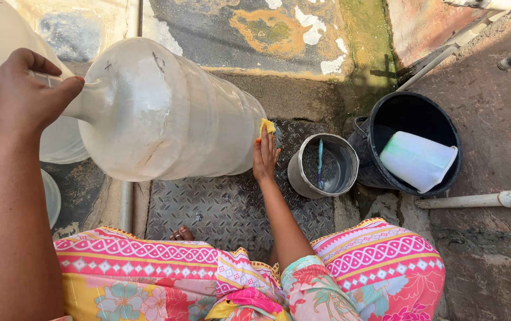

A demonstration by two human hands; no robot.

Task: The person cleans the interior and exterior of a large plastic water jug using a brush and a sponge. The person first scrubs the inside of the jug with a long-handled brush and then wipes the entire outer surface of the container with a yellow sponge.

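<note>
Two hands were at work on one big translucent water jug (160, 113), which lay tipped on its side above the wet checker-plate cover (220, 208). At the far left, our left hand (21, 95) was closed tight round the jug's narrow neck, steadying it. Further right, our right hand (264, 156) pressed a yellow sponge (267, 125) flat against the jug's base end, fingers wrapped over it. We judged the scrubbing to be partway through: the jug's side looked cloudy and streaked, we could not tell which parts were already clean, and nothing showed a rinse. Beside the right hand stood a small grey bucket (303, 178) with a thin blue-handled brush (319, 163) leaning inside it. Just beyond sat a black bucket (439, 128) holding a pale plastic pitcher (416, 159) on its side, untouched. A white pipe (475, 200) ran along the ground at the far right.
</note>
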